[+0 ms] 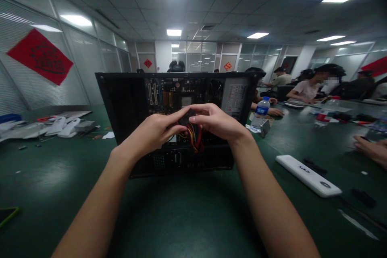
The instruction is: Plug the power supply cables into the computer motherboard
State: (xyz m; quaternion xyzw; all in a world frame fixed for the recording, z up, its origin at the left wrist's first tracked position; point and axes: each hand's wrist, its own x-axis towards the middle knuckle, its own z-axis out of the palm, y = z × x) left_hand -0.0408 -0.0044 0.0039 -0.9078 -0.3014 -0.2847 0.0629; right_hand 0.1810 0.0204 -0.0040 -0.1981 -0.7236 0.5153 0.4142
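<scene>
Forearms are stretched out low over the dark green bench (181, 217), so that's what's closest in view. At their ends the left hand (157, 131) and right hand (216, 121) are brought together, fingertips nearly touching. A small dark part (185, 117) is pinched between them, with thumb and index finger of each hand closed on it; what exactly it is can't be made out, too dark and mostly covered.

A bundle of red, yellow and black cables (193, 137) is seen hanging just below the hands, running down into the computer case (121, 105). The case is stood on the bench with its open side facing the camera, directly behind the hands. Inside, the motherboard (169, 92) with its slots is visible above the fingers, and a grey power supply (236, 96) is mounted at the upper right.

Further out, a water bottle (260, 113) is stood just right of the case, and a long white strip (308, 175) is laid flat on the bench, well apart from the right forearm. White bits and papers (63, 125) are scattered far left. Another person's hand (371, 149) is rested at the right edge, and more people (305, 86) are seated beyond it. A red paper square (39, 56) is stuck on the left wall.
</scene>
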